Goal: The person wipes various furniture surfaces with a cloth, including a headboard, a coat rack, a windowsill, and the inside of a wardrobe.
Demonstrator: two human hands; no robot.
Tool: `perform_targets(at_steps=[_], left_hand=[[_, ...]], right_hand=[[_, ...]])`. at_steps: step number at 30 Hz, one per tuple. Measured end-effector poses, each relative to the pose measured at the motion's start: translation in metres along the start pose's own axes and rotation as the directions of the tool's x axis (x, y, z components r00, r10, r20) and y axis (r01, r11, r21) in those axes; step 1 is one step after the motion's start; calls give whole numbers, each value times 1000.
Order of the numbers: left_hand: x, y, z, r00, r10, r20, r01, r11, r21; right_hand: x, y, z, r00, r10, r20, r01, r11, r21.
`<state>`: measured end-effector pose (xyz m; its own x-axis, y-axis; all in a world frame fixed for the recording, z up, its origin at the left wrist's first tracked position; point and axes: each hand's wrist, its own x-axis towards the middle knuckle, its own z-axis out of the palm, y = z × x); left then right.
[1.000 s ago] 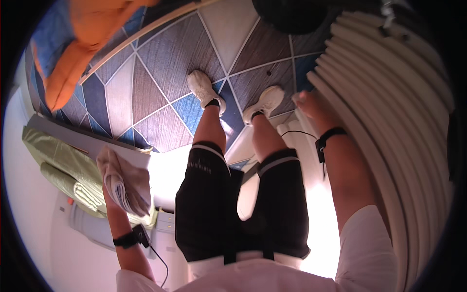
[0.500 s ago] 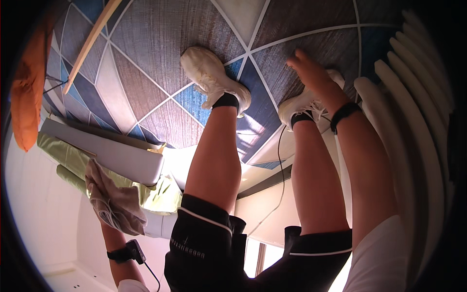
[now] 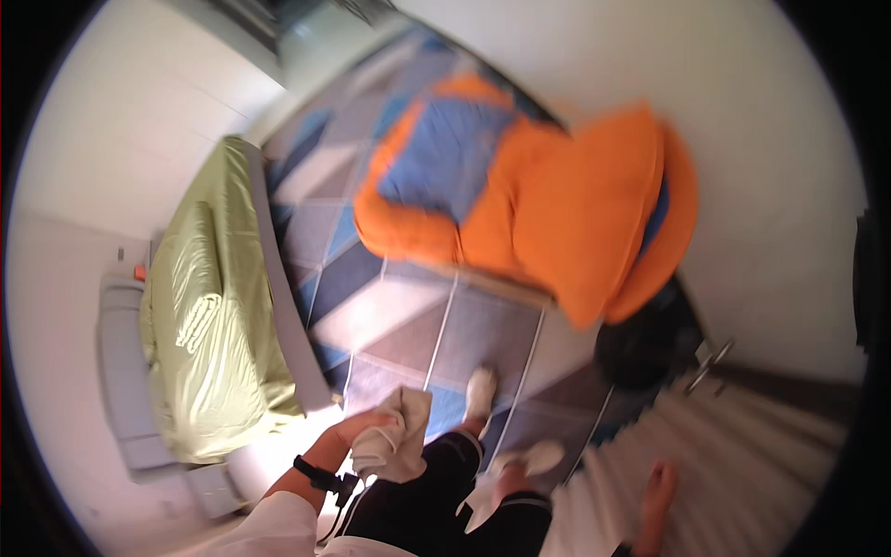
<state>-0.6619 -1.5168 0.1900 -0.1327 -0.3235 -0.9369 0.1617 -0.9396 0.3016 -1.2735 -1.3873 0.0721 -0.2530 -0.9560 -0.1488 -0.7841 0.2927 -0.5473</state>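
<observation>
A crumpled greyish-beige cloth (image 3: 397, 447) hangs in folds from my left hand (image 3: 356, 427), whose fingers are closed on it in front of my left thigh. My right hand (image 3: 659, 487) is low at the right, beside a pale pleated curtain (image 3: 724, 464). Blur hides how its fingers are placed, and I see no object in it. Both wrists wear black bands.
At the left stands a bed with a shiny green cover (image 3: 232, 362) and a grey headboard (image 3: 135, 381). An orange lounge chair (image 3: 575, 223) with a blue cushion (image 3: 445, 153) stands ahead on the patterned floor (image 3: 483, 325). A dark round object (image 3: 645, 343) sits by the curtain.
My view has swung up from my legs to the room, bringing the whole orange chair and the bed into sight. My right hand is now lower at the right; the cloth stays in my left.
</observation>
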Motion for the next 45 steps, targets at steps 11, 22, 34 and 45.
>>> perform_targets(at_steps=[11, 22, 34, 45], left_hand=[[-183, 134, 128, 606, 474, 639, -499, 852, -158], [-219, 180, 279, 223, 252, 941, -593, 802, -74], [-268, 176, 469, 135, 329, 935, -969, 243, 54], [-296, 251, 524, 39, 60, 997, -999, -23, 41]], right_hand=[[-44, -385, -270, 892, -169, -419, 278, 936, 216], [-30, -455, -333, 725, -228, -651, 520, 800, 299], [51, -380, -416, 510, -624, -592, 737, 672, -74], [78, -395, -433, 674, -438, -594, 573, 818, 47]])
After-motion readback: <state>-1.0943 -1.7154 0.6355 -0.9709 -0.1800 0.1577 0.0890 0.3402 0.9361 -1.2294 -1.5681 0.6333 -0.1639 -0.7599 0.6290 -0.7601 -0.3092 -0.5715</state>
